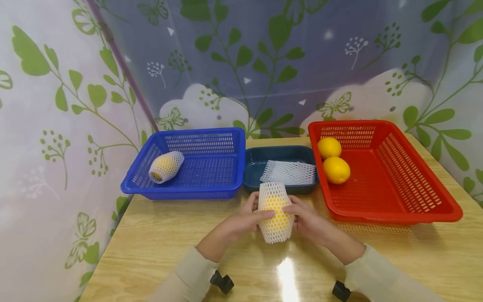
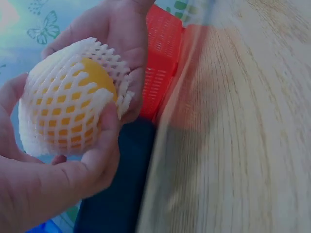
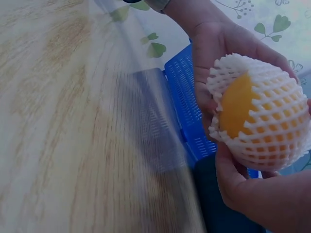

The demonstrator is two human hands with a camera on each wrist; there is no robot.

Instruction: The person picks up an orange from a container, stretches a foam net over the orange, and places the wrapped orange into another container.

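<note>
A yellow lemon point(image 1: 278, 216) in a white foam net sleeve point(image 1: 272, 191) is held between both hands over the table, in front of the teal tray. My left hand point(image 1: 245, 219) grips it from the left, thumb across the net. From the right my right hand point(image 1: 311, 220) holds it, its thumb also pressing the mesh. In the left wrist view, bare yellow peel point(image 2: 99, 77) shows at the sleeve's open end. The right wrist view shows the same uncovered end of the lemon point(image 3: 236, 104) beside the net's ragged rim.
On the left, a blue basket point(image 1: 185, 195) holds one netted lemon point(image 1: 166, 165). The teal tray point(image 1: 252, 157) in the middle contains flat white foam net point(image 1: 288, 173). Two bare lemons point(image 1: 336, 170) lie at the left side of the red basket point(image 1: 392, 217). A patterned curtain hangs behind.
</note>
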